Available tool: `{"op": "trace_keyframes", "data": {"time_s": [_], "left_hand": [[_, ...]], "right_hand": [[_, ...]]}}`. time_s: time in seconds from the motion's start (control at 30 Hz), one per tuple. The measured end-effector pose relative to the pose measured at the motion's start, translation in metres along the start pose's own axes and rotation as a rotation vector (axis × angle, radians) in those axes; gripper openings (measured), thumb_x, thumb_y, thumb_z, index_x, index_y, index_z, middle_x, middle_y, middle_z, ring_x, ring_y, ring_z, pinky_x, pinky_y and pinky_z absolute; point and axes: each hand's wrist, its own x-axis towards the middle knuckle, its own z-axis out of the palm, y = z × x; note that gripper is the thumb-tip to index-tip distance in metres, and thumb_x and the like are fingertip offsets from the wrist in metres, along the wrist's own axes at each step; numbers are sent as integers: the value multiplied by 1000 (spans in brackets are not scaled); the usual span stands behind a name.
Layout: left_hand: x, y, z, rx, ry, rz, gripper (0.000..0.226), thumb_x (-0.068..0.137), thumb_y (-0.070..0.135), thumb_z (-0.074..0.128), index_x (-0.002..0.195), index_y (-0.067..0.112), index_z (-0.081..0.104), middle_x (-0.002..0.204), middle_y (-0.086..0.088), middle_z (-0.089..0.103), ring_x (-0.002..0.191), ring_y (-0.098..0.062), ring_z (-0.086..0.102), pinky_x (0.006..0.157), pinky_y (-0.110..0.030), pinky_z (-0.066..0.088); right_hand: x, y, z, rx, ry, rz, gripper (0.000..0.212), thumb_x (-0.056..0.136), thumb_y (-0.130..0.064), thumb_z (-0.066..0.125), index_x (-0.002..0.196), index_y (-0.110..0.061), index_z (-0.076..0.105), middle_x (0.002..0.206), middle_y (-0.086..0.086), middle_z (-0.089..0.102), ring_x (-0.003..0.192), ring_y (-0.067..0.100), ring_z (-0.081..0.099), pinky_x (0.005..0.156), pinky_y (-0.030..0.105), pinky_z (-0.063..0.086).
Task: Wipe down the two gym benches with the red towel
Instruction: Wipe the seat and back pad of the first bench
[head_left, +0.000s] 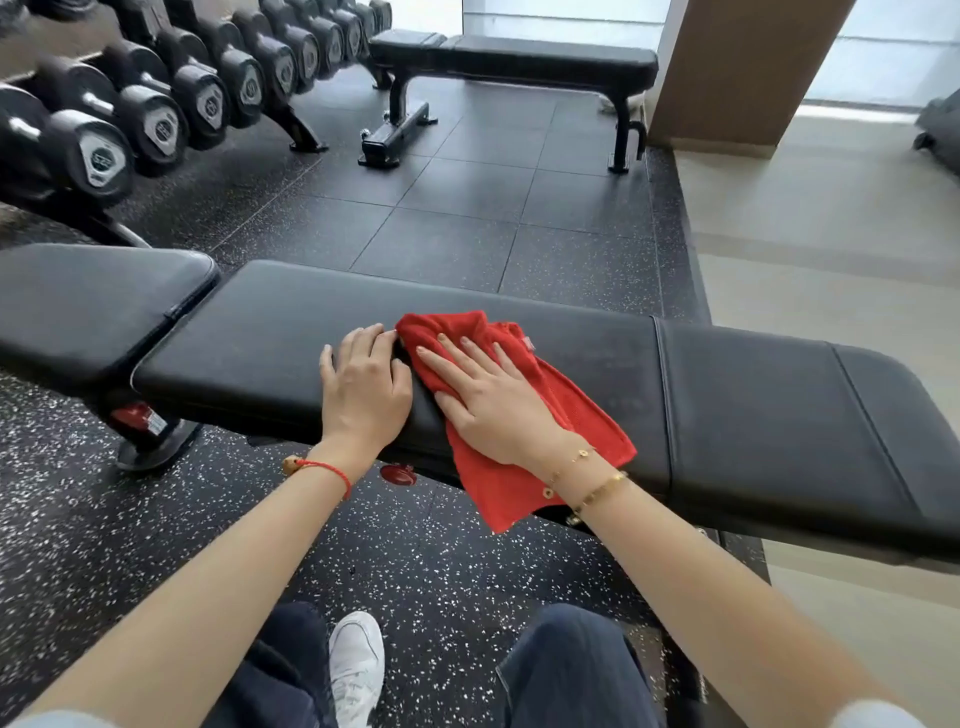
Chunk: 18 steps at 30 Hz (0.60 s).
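While the right hand (488, 402) presses the soft, limp red towel (524, 415) flat with straight fingers, the left hand (363, 387) rests open near the desk's (753, 410) front edge; bunching its middle grips best.

Near bench (727, 395) on speckled floor (441, 561), bearing red towel (566, 415) under right fingers (447, 358), beside left fingers (363, 343).

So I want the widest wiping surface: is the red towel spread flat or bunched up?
Bunched: the red towel lies rumpled under the right hand, one end hanging off the near bench.
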Motion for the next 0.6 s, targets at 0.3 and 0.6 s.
{"op": "trace_keyframes", "data": {"time_s": [0.3,0.6], "left_hand": [[-3,3,2,25,-12,-4,46,97,23,42,141,13,48,152,-6,41,145,-23,29,121,-52,11],[-1,5,4,75,-12,-13,46,94,26,46,139,13,49,151,-6,43,143,-24,31,120,-53,14]], "right_hand": [[-7,99,-34,-74,42,378,53,103,-37,33,154,-35,19,164,-3,11,151,20,9,122,44,0],[44,23,-7,-54,-8,158,55,102,-36,34,155,-35,17,164,-3,10,151,21,9,122,45,-2]]}}
